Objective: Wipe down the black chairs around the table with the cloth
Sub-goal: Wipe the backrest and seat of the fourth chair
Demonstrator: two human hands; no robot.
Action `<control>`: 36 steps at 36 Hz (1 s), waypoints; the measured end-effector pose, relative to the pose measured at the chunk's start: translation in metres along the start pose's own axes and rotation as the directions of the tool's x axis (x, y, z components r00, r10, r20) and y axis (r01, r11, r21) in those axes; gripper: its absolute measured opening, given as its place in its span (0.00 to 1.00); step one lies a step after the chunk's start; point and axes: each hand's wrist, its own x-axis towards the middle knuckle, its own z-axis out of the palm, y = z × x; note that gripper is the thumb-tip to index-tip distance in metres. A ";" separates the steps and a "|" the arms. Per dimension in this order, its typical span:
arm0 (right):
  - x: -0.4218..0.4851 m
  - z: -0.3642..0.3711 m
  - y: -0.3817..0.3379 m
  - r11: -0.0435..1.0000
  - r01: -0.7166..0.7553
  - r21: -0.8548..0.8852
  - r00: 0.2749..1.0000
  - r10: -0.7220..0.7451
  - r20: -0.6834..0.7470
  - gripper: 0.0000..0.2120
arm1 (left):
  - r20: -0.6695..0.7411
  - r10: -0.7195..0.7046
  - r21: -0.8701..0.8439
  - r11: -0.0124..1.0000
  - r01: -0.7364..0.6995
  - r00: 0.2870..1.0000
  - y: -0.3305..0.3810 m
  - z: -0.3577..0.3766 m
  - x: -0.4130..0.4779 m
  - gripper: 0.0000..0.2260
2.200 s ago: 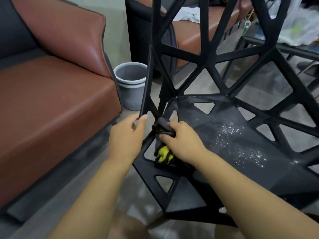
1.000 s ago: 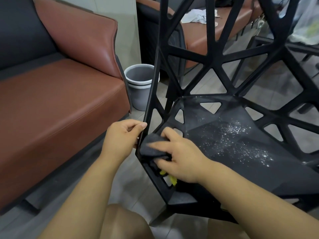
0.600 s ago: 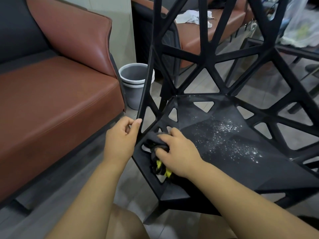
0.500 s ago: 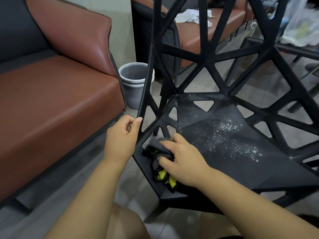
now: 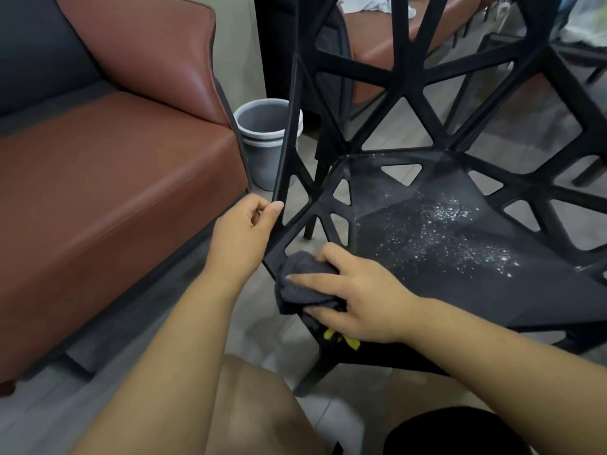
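My R hand (image 5: 358, 300), grasping the cloth (image 5: 300, 285), just slid it out to the chair (image 5: 460, 284) seat's front-left edge. L hand (image 5: 241, 234) still clamps the frame. Specks (image 5: 443, 231) mid-seat untouched, prob next.

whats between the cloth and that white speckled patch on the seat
Only bare black chair seat, seen in the head view. The right hand holds the cloth at the seat's corner; the white specks start beyond it.
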 end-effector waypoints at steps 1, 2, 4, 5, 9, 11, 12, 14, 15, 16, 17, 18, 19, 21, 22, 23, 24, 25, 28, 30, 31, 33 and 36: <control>0.006 0.000 0.002 1.000 -0.006 -0.015 1.000 0.005 -0.006 0.20 | 0.010 -0.003 -0.011 1.000 0.004 1.000 0.001 0.000 0.000 0.13; 0.013 0.000 0.002 0.999 -0.036 -0.019 0.999 0.035 -0.019 0.21 | 0.016 -0.010 -0.031 0.999 0.010 1.000 0.001 -0.001 0.000 0.13; 0.025 0.002 0.001 0.992 -0.125 0.010 0.991 0.126 -0.056 0.22 | 0.023 -0.034 -0.105 0.994 0.036 0.999 0.001 -0.001 -0.001 0.11; 0.027 0.003 0.001 0.987 -0.158 0.029 0.986 0.159 -0.057 0.22 | 0.022 -0.047 -0.144 0.988 0.049 0.999 0.001 -0.001 -0.003 0.10; 0.006 -0.001 0.003 0.979 -0.177 0.099 0.984 0.172 0.055 0.24 | -0.003 -0.043 -0.143 0.989 0.042 0.999 0.000 -0.001 -0.007 0.08; -0.008 -0.008 0.007 0.974 -0.199 0.104 0.977 0.189 0.101 0.23 | -0.017 -0.013 -0.064 0.998 0.012 1.000 0.001 -0.001 -0.007 0.07; -0.013 -0.012 0.010 0.970 -0.223 0.099 0.971 0.211 0.115 0.22 | -0.025 0.004 -0.025 1.000 -0.005 1.000 0.001 -0.002 -0.006 0.07; -0.018 -0.018 0.016 0.959 -0.271 0.086 0.957 0.258 0.133 0.20 | -0.045 0.035 0.038 0.999 -0.033 0.998 0.002 -0.004 -0.008 0.07; -0.019 -0.021 0.019 0.953 -0.291 0.078 0.951 0.280 0.128 0.20 | -0.059 0.044 0.054 0.998 -0.041 0.997 0.003 -0.004 -0.009 0.07; -0.019 -0.023 0.022 0.946 -0.314 0.078 0.946 0.305 0.107 0.20 | -0.079 0.048 0.064 0.997 -0.043 0.996 0.003 -0.004 -0.010 0.07; -0.019 -0.026 0.025 0.936 -0.340 0.089 0.940 0.334 0.074 0.21 | -0.103 0.050 0.082 0.996 -0.042 0.993 0.004 -0.004 -0.012 0.07; -0.019 -0.029 0.029 0.921 -0.373 0.112 0.928 0.371 0.040 0.20 | -0.133 0.062 0.116 0.992 -0.046 0.989 0.004 -0.003 -0.013 0.07; -0.020 -0.033 0.033 0.903 -0.405 0.140 0.913 0.408 0.010 0.19 | -0.163 0.086 0.165 0.985 -0.059 0.983 0.006 -0.002 -0.014 0.07; -0.018 -0.039 0.040 0.874 -0.451 0.182 0.883 0.466 -0.052 0.18 | -0.223 0.160 0.248 0.963 -0.103 0.962 0.012 0.000 -0.014 0.06; -0.016 -0.042 0.044 0.864 -0.465 0.194 0.870 0.487 -0.083 0.19 | -0.247 0.200 0.264 0.955 -0.132 0.948 0.017 0.001 -0.013 0.04; -0.014 -0.046 0.047 0.857 -0.474 0.203 0.858 0.501 -0.114 0.19 | -0.265 0.235 0.274 0.948 -0.161 0.935 0.023 0.003 -0.011 0.04; -0.012 -0.048 0.051 0.849 -0.484 0.214 0.844 0.517 -0.142 0.18 | -0.275 0.278 0.281 0.939 -0.200 0.920 0.030 0.005 -0.009 0.06; -0.009 -0.051 0.055 0.839 -0.495 0.225 0.829 0.534 -0.166 0.18 | -0.269 0.323 0.281 0.927 -0.247 0.907 0.037 0.007 -0.005 0.06; 0.001 -0.060 0.067 0.783 -0.553 0.284 0.766 0.612 -0.196 0.16 | -0.127 0.428 0.277 0.881 -0.383 0.895 0.057 0.018 0.012 0.02; 0.009 -0.066 0.075 0.740 -0.586 0.329 0.720 0.662 -0.208 0.16 | 0.023 0.434 0.359 0.837 -0.413 0.900 0.062 0.031 0.030 0.03; 0.013 -0.068 0.079 0.726 -0.598 0.340 0.700 0.679 -0.221 0.16 | 0.090 0.423 0.418 0.806 -0.419 0.902 0.062 0.037 0.038 0.05; 0.023 -0.072 0.090 0.703 -0.624 0.341 0.664 0.708 -0.242 0.17 | 0.228 0.380 0.578 0.688 -0.439 0.896 0.061 0.051 0.056 0.07; 0.038 -0.074 0.110 0.682 -0.670 0.294 0.632 0.731 -0.257 0.19 | 0.416 0.278 0.756 0.424 -0.499 0.866 0.061 0.069 0.074 0.07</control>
